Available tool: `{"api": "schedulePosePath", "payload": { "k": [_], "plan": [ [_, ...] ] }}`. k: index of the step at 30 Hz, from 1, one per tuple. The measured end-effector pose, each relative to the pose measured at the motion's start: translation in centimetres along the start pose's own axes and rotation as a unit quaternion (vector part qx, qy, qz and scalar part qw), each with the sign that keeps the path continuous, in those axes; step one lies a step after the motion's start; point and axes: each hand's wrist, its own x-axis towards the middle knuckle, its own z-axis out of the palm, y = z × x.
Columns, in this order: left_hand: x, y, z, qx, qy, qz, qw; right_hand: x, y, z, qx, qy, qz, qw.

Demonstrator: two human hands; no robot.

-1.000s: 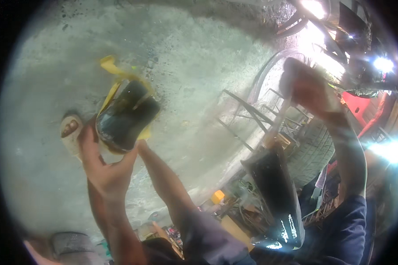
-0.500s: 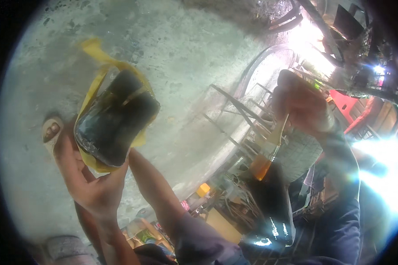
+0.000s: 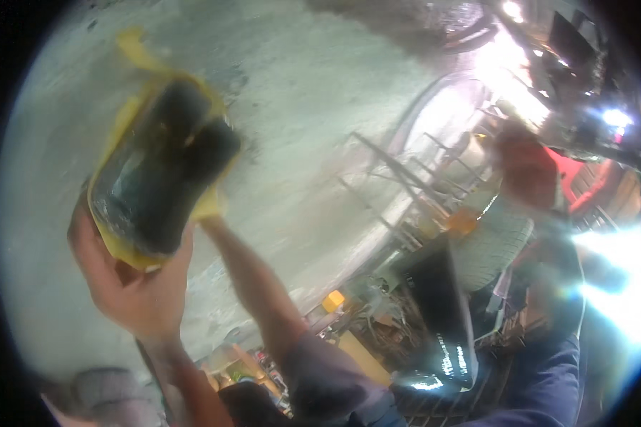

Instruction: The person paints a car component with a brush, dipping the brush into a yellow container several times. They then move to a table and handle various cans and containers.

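Black, waisted block with a glossy face sits in the left hand, at left in the view above the floor. Fingers and thumb close around its lower end, over a thin yellow sheet that wraps its edges and trails a loose strip at upper left. Compared with half a second ago, block and hand are higher and farther left.

Blurred, the right hand grips a thin brush with amber bristles. It has shifted rightward, and the bristles, previously lower, at the mouth of the tall, glossy black container with pale markings, are now up and to the right of that mouth. The container itself keeps nearly the same place; what supports it cannot be told.

Beyond the bristles are a grey, treaded tyre and a thin-barred metal rack. Between the hands, a bare limb extends from greyish-purple cloth, near a small yellow cube-like object. Pale grey-green concrete floor spreads behind the block, while a bright white glare covers the far right.
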Motion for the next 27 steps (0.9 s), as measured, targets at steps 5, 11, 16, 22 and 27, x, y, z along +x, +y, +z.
{"api": "schedulePosePath", "payload": {
  "k": [5,11,16,22,27],
  "plan": [
    [2.4,1.5,-2.2,0.04,0.062,0.015,0.997,-0.1,-1.0,3.4,-0.027,-0.062,-0.025,0.997],
    [3.2,0.8,-4.4,0.064,0.107,0.047,0.991,-0.3,-0.9,6.2,-0.053,-0.115,-0.003,0.992],
    [3.1,-1.0,-5.6,0.15,0.146,0.088,0.974,-1.5,-1.3,7.0,-0.069,-0.111,0.002,0.991],
    [2.6,-0.9,-7.4,0.249,0.081,-0.054,0.964,-1.2,-0.6,5.2,-0.026,-0.12,0.013,0.992],
    [2.5,-1.5,-5.9,0.171,0.118,0.012,0.978,-1.3,-0.9,2.4,-0.028,-0.038,-0.01,0.999]
  ]
}}
